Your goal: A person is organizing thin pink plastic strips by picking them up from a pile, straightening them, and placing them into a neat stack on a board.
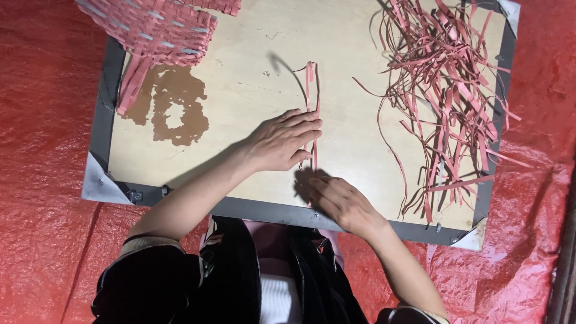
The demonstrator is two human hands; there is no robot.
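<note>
Pink strips (311, 90) are laid together on the board (240, 90), long axis running straight away from the body. The left hand (282, 141) is pressed flat, fingers extended, across their middle. The right hand (342, 201), loosely curled, is held at the near end; a pinch cannot be confirmed.

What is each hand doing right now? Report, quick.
Left hand: flat, fingers pressing thin pink strips onto the pale wooden board.
Right hand: curled at the strips' near end; grip cannot be told.

left grip (282, 143) flat, right grip (341, 201) curled
</note>
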